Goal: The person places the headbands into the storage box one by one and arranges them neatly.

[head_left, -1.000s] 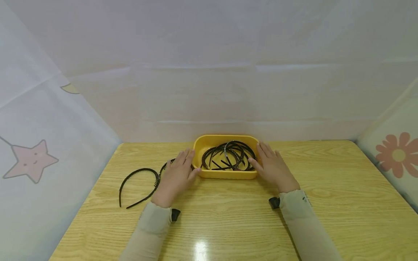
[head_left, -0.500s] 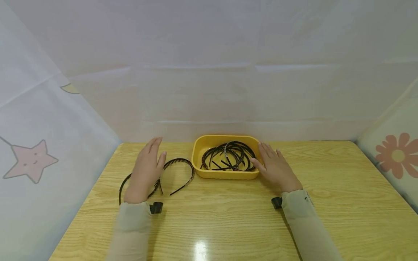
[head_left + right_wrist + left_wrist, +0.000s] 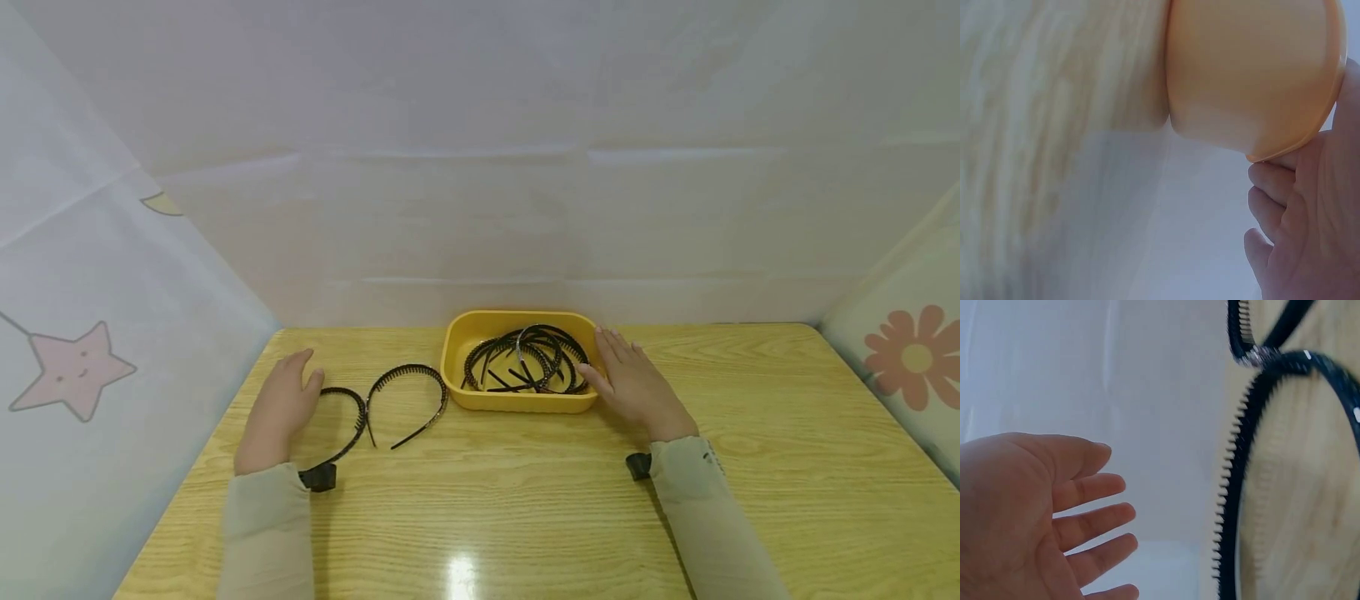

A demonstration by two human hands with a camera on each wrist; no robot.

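Head view: a wooden bench (image 3: 525, 500) carries a yellow tray (image 3: 457, 342) holding a tangle of black toothed headbands (image 3: 525, 360); the right hand (image 3: 633, 387) lies flat against the tray's right wall, fingers (image 3: 611, 346) straight and close together, thumb at the near right corner, gripping nothing; two more headbands lie on the bench left of the tray, the nearer headband (image 3: 408, 400) just beside the tray wall and the outer headband (image 3: 347, 425) beside it, their curves meeting near the middle; the left hand (image 3: 277, 408) rests at the outer headband's left end, fingers relaxed and slightly bent, thumb apart, holding nothing; whether the hand touches the band cannot be told; pale sleeves cover both forearms; a white backdrop with a pink star (image 3: 71, 371) on the left and a flower (image 3: 915, 354) on the right encloses the bench.

Left wrist view: the left hand's palm (image 3: 1016, 519) faces the camera, fingers (image 3: 1094, 522) spread and loosely curved, empty; the toothed arc of the outer headband (image 3: 1235, 481) lies on the bench well clear of the fingertips; a second band's end (image 3: 1241, 331) crosses it at the top.

Right wrist view: the tray's outer wall (image 3: 1247, 69) fills the upper frame; the right hand's fingers (image 3: 1272, 187) sit pressed together under its rim, touching it.
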